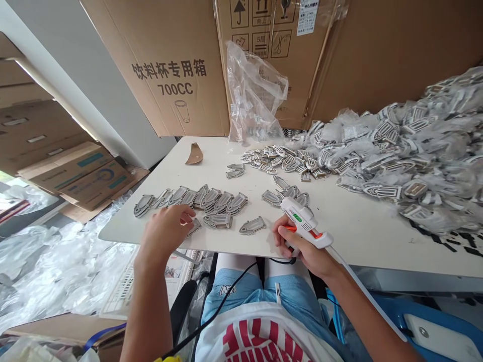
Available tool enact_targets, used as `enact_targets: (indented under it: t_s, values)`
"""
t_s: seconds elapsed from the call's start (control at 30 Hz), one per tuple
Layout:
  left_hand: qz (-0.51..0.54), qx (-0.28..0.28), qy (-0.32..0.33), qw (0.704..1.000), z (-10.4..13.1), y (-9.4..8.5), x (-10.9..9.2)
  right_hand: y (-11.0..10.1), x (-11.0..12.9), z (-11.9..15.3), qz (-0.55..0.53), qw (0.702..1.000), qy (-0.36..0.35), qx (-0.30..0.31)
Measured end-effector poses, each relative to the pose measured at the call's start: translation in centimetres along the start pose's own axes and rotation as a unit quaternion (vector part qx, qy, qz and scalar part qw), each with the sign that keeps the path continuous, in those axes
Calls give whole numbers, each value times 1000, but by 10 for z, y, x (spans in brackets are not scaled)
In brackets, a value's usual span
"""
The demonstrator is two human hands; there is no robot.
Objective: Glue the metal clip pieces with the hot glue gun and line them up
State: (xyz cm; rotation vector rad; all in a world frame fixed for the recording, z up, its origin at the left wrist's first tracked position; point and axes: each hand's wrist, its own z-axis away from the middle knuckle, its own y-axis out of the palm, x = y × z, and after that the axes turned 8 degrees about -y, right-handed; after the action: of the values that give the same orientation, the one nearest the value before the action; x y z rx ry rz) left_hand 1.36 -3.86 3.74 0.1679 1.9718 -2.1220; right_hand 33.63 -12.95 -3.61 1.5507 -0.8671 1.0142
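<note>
My right hand (pixel 289 239) is wrapped round a white hot glue gun (pixel 301 216) with an orange trigger. Its nozzle points up and left, over a small group of grey arch-shaped pieces (pixel 290 192), and a long glue stick (pixel 368 291) trails from its back. At the table's near edge, my left hand (pixel 171 226) has loosely curled fingers, slightly apart, above a grey piece (pixel 194 228) that it partly covers. Between my hands lie a single slotted piece (pixel 252 225) and a short stack (pixel 218 220). Behind them runs a row of stacked pieces (pixel 211 199).
Bagged pieces (pixel 392 146) are heaped at the right, with loose ones (pixel 287 160) beside them. Cardboard boxes (pixel 169 60) and a clear plastic bag (pixel 254 95) stand at the back of the white table (pixel 162 176). A brown scrap (pixel 194 154) lies there. A black cord (pixel 222 306) crosses my lap.
</note>
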Motion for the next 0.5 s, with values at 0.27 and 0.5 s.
enact_targets:
  t_s: [0.27, 0.5]
  values:
    - [-65, -64, -3, 996, 16, -4, -16, 0, -2, -1, -16, 1000, -22, -13]
    - [62, -83, 363, 926, 26, 12, -82, 6, -4, -6, -45, 989, -76, -121]
